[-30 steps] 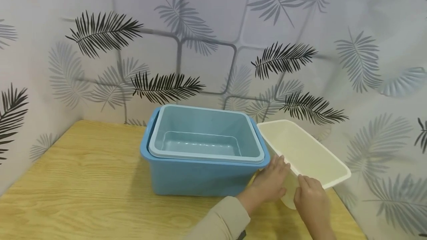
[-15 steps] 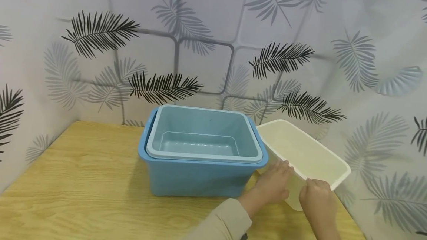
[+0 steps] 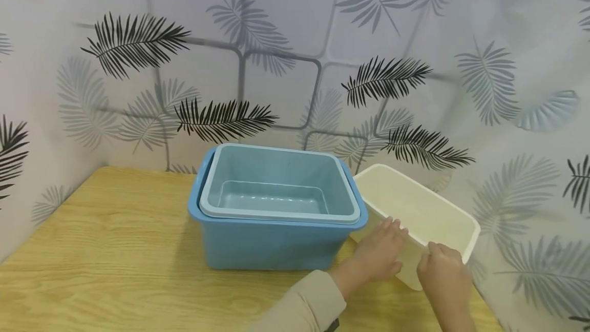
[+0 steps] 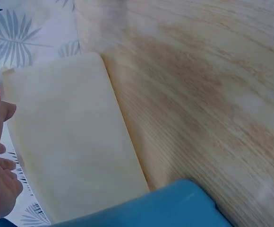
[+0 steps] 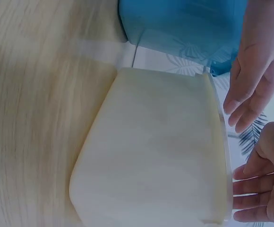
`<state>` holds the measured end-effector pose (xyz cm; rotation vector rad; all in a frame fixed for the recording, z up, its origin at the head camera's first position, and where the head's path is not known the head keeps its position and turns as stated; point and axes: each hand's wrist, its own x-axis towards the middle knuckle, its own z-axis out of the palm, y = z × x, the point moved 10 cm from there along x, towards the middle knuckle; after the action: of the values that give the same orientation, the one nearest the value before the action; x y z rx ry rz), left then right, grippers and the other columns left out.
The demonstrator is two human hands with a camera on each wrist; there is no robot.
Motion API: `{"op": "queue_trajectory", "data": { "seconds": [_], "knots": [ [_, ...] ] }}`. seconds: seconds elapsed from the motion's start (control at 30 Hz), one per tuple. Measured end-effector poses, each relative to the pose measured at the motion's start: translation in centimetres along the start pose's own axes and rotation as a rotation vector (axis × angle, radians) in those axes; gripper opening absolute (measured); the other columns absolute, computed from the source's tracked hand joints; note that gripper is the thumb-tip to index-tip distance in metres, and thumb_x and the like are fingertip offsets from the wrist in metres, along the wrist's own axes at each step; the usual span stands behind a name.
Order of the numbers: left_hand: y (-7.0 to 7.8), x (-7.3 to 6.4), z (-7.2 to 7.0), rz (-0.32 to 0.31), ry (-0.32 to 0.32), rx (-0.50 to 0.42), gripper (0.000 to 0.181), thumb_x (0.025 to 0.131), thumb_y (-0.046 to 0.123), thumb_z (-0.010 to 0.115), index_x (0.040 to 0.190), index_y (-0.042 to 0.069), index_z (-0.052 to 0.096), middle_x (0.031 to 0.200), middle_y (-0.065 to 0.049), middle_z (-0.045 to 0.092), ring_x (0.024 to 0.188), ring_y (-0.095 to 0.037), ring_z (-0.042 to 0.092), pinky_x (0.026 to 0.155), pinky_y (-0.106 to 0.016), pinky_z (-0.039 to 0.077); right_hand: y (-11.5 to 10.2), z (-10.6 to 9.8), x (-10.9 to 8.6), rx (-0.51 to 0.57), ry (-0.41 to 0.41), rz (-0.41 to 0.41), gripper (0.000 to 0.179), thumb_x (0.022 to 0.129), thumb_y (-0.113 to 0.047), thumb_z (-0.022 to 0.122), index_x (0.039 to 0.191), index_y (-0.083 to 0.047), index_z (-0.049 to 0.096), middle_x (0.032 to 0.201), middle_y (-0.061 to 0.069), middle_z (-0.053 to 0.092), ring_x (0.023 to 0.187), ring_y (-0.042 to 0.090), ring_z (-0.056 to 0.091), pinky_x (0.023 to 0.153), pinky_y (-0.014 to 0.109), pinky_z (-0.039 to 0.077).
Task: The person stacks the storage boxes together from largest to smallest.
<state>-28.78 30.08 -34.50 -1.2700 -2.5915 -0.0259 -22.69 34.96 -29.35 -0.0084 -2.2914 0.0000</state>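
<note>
A cream plastic bin (image 3: pixel 405 265) stands at a slant on the right of the table. Its outer wall (image 4: pixel 75 127) fills much of the left wrist view and also the middle of the right wrist view (image 5: pixel 146 146). My right hand (image 3: pixel 444 273) grips the near rim, fingers curled over it close to the right corner. Farther left along that rim lies my left hand (image 3: pixel 380 252), its fairly straight fingers reaching onto the edge. Beside it sits a blue bin (image 3: pixel 276 245) with a lighter blue bin (image 3: pixel 272 163) nested inside.
Both bins stand on a wood-grain table (image 3: pixel 115 240). The blue bin overlaps the cream bin's left end in the head view. A leaf-patterned covering (image 3: pixel 276 24) hangs behind the table and along its right side.
The cream bin has turned slightly: its far corner shifts left and its lower near corner shifts right. My right hand has moved a little to the right with it.
</note>
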Motion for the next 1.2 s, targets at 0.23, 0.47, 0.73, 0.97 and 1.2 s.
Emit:
{"op": "queue_trajectory", "data": {
  "seconds": [0.23,0.47,0.73,0.97,1.2],
  "knots": [
    [-1.9,0.2,0.8,-0.082,-0.059,0.01,0.069,0.09,0.046,0.053,0.146,0.016,0.026,0.154,-0.002,0.023,0.143,-0.018,0.022,0.116,-0.026,0.021,-1.7,0.8,-0.1,0.015,0.031,-0.077,0.025,0.062,0.011,0.055,0.084,0.014,0.066,0.083,0.031,0.065,0.073,0.047,0.063,0.034,0.032,0.045],
    [-2.2,0.0,1.2,-0.076,-0.046,-0.004,0.068,0.089,0.043,0.055,0.145,0.016,0.027,0.153,-0.001,0.024,0.142,-0.019,0.022,0.116,-0.025,0.019,-1.3,0.7,-0.3,0.035,0.049,-0.061,0.021,0.061,0.014,0.055,0.079,0.016,0.065,0.078,0.031,0.064,0.068,0.047,0.062,0.04,0.039,0.05],
    [-1.1,-0.2,0.5,-0.025,-0.018,-0.009,0.066,0.088,0.042,0.057,0.144,0.017,0.03,0.152,-0.001,0.028,0.142,-0.018,0.024,0.115,-0.027,0.023,-0.1,0.0,-0.3,0.033,0.072,0.012,0.016,0.063,0.013,0.05,0.071,0.017,0.063,0.073,0.034,0.062,0.06,0.047,0.06,0.034,0.037,0.046],
    [0.3,-0.5,0.1,0.034,-0.025,-0.023,0.068,0.089,0.045,0.055,0.145,0.018,0.028,0.152,-0.001,0.028,0.142,-0.018,0.022,0.115,-0.026,0.021,1.5,-0.1,-0.5,0.026,0.056,0.062,0.018,0.063,0.013,0.05,0.047,0.005,0.047,0.048,0.015,0.051,0.039,0.018,0.035,0.03,0.02,0.028],
    [-0.2,-0.5,0.2,-0.014,-0.03,0.03,0.069,0.089,0.048,0.053,0.146,0.018,0.027,0.154,-0.003,0.024,0.144,-0.02,0.019,0.116,-0.028,0.019,2.4,-0.3,-1.0,0.053,0.069,0.101,0.02,0.067,0.01,0.05,0.079,0.018,0.063,0.077,0.035,0.062,0.066,0.049,0.059,0.053,0.053,0.051]
  ]
}}
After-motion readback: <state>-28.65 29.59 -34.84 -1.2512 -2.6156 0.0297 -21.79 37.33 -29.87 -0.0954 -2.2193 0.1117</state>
